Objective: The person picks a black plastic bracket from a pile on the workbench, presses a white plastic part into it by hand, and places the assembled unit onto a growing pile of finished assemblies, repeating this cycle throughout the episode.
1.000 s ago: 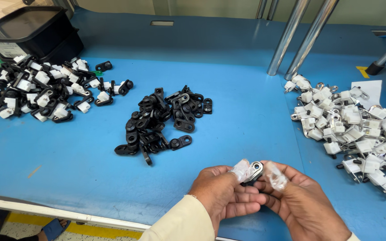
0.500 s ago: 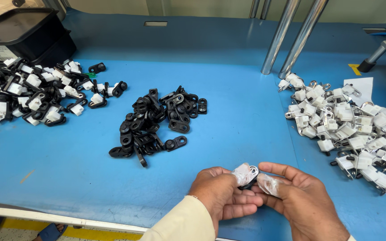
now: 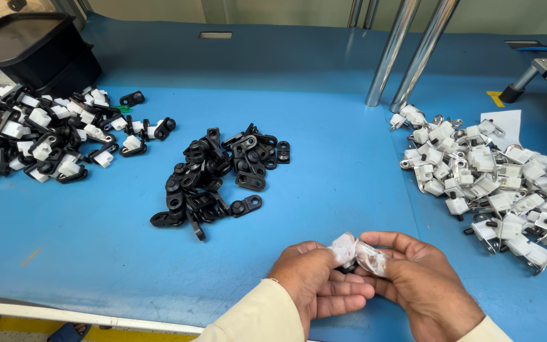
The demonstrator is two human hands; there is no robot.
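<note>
- The left hand (image 3: 314,282) and the right hand (image 3: 422,285) meet at about 6 o'clock on the blue bench (image 3: 324,164), thumbs with taped tips (image 3: 357,252) pressed together over a small part.
- That small dark part (image 3: 348,268) is pinched between both hands – only a sliver of it shows under the thumbs, so its shape cannot be told.
- At 12 o'clock from the hands, well apart, lies a heap of black plastic clips (image 3: 220,174) in the middle of the bench.
- At 10 o'clock, near the bench's far left, sits a pile of black-and-white assembled pieces (image 3: 52,136), with a dark bin (image 3: 30,50) just behind it.
- At 2 o'clock spreads a pile of white-and-metal pieces (image 3: 489,183) (some with small metal rings), near the right hand but not touching it.
- Two shiny metal posts (image 3: 406,54) rise from the bench at 1 o'clock – just behind the white pile.
</note>
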